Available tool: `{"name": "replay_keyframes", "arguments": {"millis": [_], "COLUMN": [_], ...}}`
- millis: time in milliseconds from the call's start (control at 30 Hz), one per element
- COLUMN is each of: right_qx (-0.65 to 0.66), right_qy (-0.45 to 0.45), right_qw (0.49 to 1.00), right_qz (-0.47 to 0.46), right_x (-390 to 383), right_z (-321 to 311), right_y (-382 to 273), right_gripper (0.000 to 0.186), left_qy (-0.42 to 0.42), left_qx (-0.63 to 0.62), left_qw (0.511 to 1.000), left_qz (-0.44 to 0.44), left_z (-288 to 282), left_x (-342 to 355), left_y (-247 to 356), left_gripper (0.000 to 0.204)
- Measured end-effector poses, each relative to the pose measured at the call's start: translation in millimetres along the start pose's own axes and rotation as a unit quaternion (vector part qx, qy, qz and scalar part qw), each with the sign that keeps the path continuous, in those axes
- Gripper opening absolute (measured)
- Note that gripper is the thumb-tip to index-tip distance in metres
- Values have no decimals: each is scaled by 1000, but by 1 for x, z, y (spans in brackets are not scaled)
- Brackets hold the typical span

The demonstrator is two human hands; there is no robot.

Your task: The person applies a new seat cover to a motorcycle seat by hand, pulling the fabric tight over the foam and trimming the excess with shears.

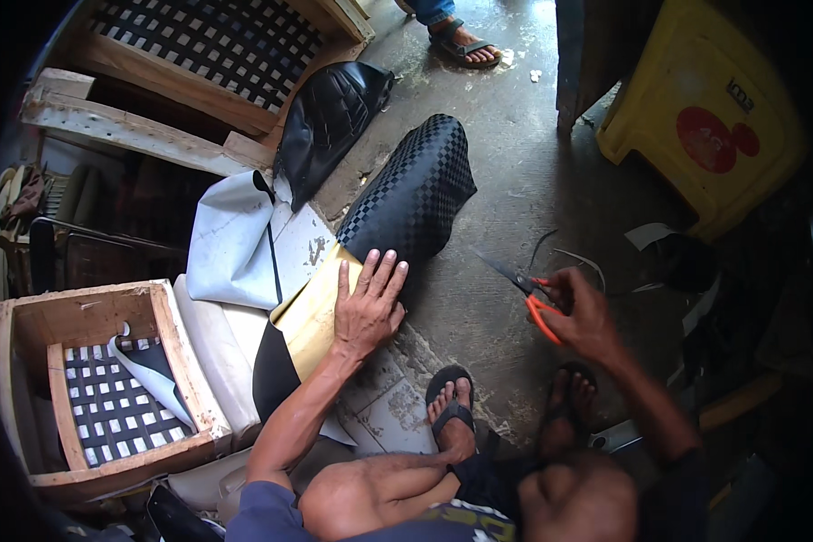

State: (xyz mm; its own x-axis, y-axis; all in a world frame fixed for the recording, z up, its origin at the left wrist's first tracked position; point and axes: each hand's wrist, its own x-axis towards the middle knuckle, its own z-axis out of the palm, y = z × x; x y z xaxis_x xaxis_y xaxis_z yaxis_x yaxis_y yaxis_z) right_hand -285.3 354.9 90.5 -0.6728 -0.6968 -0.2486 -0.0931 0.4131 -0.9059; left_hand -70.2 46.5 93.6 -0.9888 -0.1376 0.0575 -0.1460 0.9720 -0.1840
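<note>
My left hand (pixel 367 314) lies flat with its fingers a little spread, on the yellow part (pixel 309 312) of a long padded piece that looks like a motorcycle seat. Its far end is wrapped in black checkered vinyl (pixel 413 185), which my fingertips reach. A plain black flap (pixel 274 370) hangs at its near end. Over the floor to the right, my right hand (pixel 585 312) is closed round the orange handles of a pair of scissors (pixel 520 282). The blades look slightly parted and point to the far left, apart from the vinyl.
Wooden frames with woven straps (pixel 117 397) stand at left and far left. White sheet material (pixel 232 239) and a black seat-like piece (pixel 330 126) lie beyond the yellow part. A yellow plastic stool (pixel 709 117) is at far right. Another person's sandalled foot (pixel 465 45) shows at the back.
</note>
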Motion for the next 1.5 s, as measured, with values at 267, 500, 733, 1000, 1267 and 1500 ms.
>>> {"name": "replay_keyframes", "arguments": {"millis": [267,500,733,1000,1267,1500], "right_qx": [-146,620,653,462,540,507], "right_qy": [-268,-191,-82,-193,-165,-167], "right_qw": [941,725,751,863,820,838], "right_qz": [143,230,45,71,95,113], "right_x": [-1,-49,-37,-5,-20,-22], "right_z": [29,271,304,243,257,258], "right_y": [-45,19,-19,13,-6,-12], "right_gripper": [88,54,53,58,49,52], "left_qy": [-138,-99,-91,-79,-65,-65], "left_qx": [-37,-73,-81,-95,-101,-98], "left_qw": [990,992,992,991,992,992], "left_qz": [-3,30,32,43,50,49], "left_z": [-55,-41,-40,-42,-38,-37], "left_x": [6,11,2,6,3,2], "left_y": [-39,-50,-61,-61,-67,-66], "left_gripper": [85,89,83,77,72,71]}}
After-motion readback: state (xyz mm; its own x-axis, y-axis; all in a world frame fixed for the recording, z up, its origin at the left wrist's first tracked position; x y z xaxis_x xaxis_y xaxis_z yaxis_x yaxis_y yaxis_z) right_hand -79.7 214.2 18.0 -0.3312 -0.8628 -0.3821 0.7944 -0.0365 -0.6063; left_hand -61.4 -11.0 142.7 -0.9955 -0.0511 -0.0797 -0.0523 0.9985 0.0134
